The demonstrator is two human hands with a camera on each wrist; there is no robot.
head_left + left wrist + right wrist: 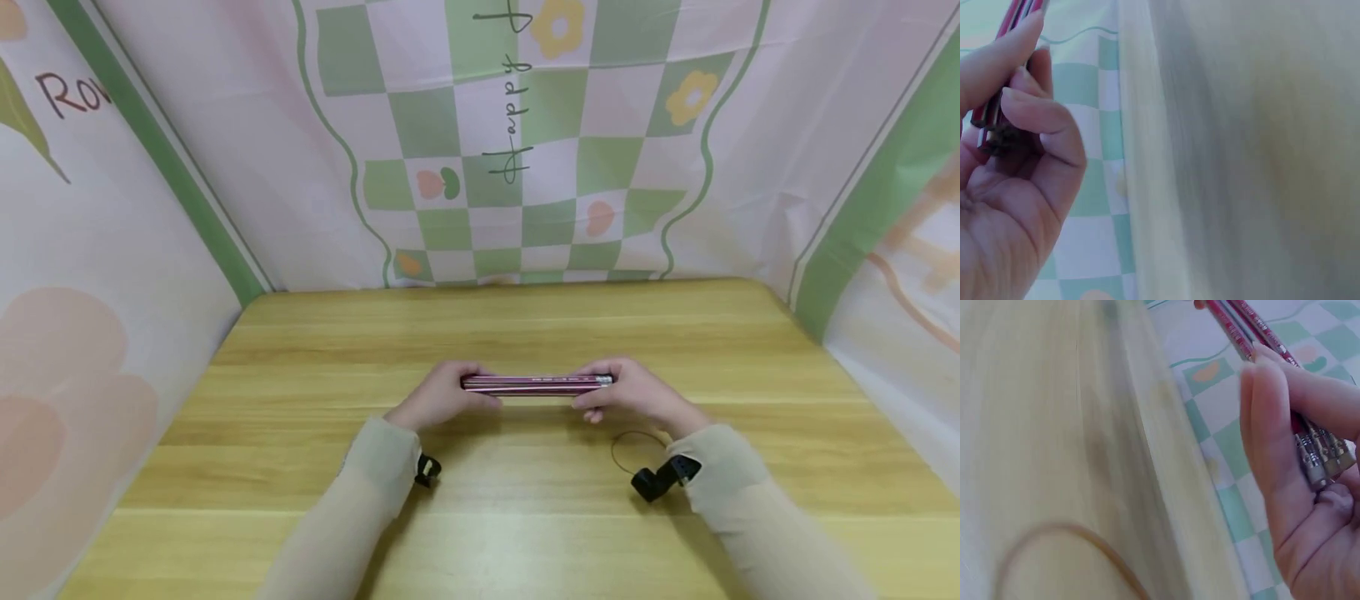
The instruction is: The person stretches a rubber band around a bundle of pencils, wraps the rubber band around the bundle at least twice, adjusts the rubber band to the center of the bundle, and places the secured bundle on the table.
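A bundle of dark red striped pencils (536, 386) lies level between my two hands, just over the middle of the table. My left hand (447, 395) grips the left end, thumb and fingers curled round it. In the left wrist view the dark pencil ends (999, 139) rest against that palm. My right hand (628, 390) holds the other end. Silvery metal ferrules with pale erasers (1324, 456) show against that palm in the right wrist view. How many pencils there are I cannot tell.
The wooden table (495, 500) spreads below both hands. Behind it hangs a green-and-white checked cloth (495, 108), with printed cloth walls at both sides. A black camera (656, 479) and a thin looped cord (626, 442) sit at my right wrist, another black camera (428, 471) at my left.
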